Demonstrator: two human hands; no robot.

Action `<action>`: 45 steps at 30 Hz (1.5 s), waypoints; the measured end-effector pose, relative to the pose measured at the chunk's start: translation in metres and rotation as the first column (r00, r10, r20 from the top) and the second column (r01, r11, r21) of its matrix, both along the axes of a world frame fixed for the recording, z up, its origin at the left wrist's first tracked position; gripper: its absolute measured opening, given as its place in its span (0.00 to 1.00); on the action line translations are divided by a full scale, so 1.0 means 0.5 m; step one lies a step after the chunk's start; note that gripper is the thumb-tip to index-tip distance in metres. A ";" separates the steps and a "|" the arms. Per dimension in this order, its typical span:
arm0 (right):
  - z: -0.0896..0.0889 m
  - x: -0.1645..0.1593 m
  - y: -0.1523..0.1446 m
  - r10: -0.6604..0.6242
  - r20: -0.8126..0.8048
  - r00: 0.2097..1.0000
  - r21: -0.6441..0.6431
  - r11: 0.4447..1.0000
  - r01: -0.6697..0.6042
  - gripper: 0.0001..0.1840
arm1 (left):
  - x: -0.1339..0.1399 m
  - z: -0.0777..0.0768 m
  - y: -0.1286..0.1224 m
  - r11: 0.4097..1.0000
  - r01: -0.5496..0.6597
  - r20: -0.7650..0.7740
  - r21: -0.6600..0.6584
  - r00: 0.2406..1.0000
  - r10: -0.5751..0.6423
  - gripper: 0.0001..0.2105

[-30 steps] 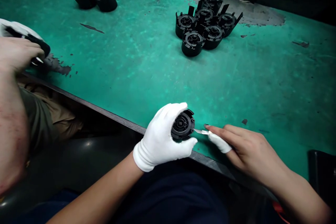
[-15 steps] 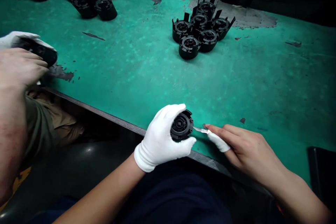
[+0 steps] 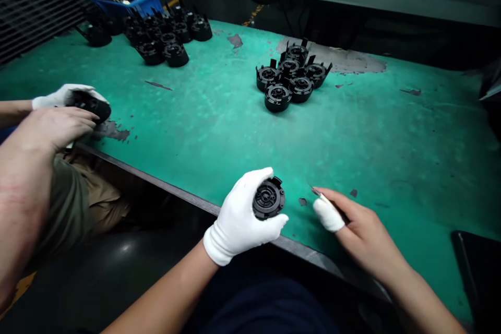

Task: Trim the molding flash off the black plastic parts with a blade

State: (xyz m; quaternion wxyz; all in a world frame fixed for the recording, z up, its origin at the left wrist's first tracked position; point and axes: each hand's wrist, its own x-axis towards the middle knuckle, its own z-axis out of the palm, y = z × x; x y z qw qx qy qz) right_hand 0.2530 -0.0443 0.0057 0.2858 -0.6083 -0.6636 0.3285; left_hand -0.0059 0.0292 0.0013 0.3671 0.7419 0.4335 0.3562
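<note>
My left hand, in a white glove, is closed around a round black plastic housing above the table's near edge. The housing's ringed, ribbed end faces up, with small tabs along the rim. To its right, apart from it, my right hand is bare except for a white cover on the thumb. Its fingers pinch a small knife, whose thin blade points up and left; most of the handle is hidden in the hand.
Several black housings stand in a cluster on the green table, with more at the back left near a blue basket. At left, a co-worker's hands hold a black part. A dark object lies at right.
My right hand has drawn the knife away from the housing's rim and turned the blade upward. My left hand keeps its hold. The camera view has tilted up, showing more of the background.
</note>
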 end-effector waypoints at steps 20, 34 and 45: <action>-0.034 -0.227 -0.178 -0.554 -0.605 0.572 -0.550 0.810 0.203 0.38 | -0.022 0.017 -0.134 0.997 -0.002 -0.122 0.082 0.992 0.013 0.20; -0.076 -0.170 -0.206 -0.384 -0.626 0.679 -0.454 0.887 0.083 0.27 | -0.017 -0.041 -0.172 0.977 0.151 -0.140 0.153 0.982 -0.130 0.25; -0.071 -0.163 -0.189 -0.416 -0.608 0.676 -0.504 0.860 0.076 0.27 | -0.031 -0.060 -0.161 0.961 0.217 -0.153 0.169 0.969 -0.192 0.28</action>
